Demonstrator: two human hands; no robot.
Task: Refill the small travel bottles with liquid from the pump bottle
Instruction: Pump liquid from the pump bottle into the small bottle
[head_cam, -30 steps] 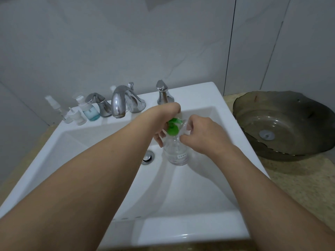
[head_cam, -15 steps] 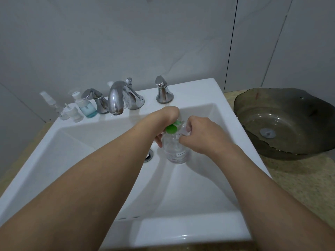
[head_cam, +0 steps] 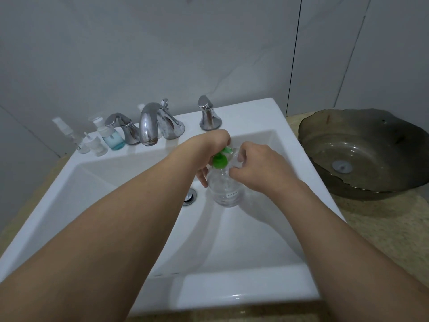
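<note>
a white rectangular sink (head_cam: 232, 291) sits in a speckled beige countertop (head_cam: 380, 231). on the sink's back ledge, toward ten o'clock, stand a clear spray bottle (head_cam: 69, 133), a small white-capped bottle (head_cam: 94, 145) and a foam pump bottle of blue liquid (head_cam: 111, 137), close together. a chrome faucet (head_cam: 151, 123) with two handles stands at twelve o'clock. a dark glass vessel basin (head_cam: 362, 152) rests on the countertop at two o'clock.

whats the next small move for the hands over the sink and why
Probably press down the green pump head with the left hand. That hand already grips it on the clear plastic pump bottle, and the right hand holds a small clear bottle beside the spout, though their exact alignment is unclear.
</note>
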